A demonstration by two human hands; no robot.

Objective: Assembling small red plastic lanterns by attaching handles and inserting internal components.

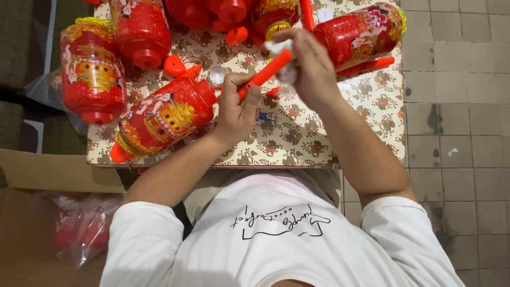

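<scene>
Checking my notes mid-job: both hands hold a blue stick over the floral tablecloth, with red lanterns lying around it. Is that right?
Not quite: the stick is red-orange, not blue, as the head view shows. The rest stands: the left hand and right hand both hold it over the floral tablecloth, with red lanterns lying around.

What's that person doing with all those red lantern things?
A person in a white shirt sits at a small table with a flowered cloth. Their left hand grips the lower end of a red plastic stick, and their right hand is at its top end, pinching some clear wrapping. A red and gold lantern lies on its side right beside the left hand. More lanterns lie around the table, and two small batteries sit near the wrist.
</scene>
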